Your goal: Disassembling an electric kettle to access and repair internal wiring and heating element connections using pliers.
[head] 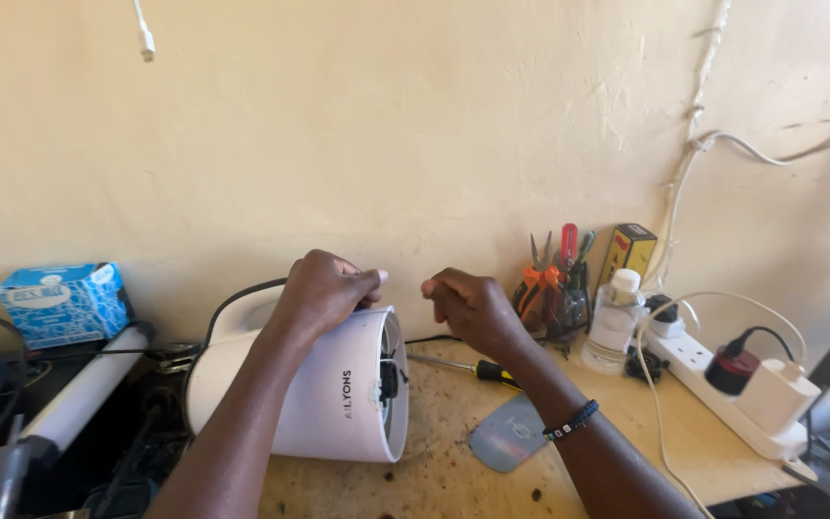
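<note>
While sideways, kettle (314, 394) base rightward

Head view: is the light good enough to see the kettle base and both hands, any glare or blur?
Head view: even daylight, no glare; the white kettle and its open base are sharp; left hand and right hand show dark, finger detail weak; left edge clutter lies in shadow, slight wide-angle bending at the edges.
</note>
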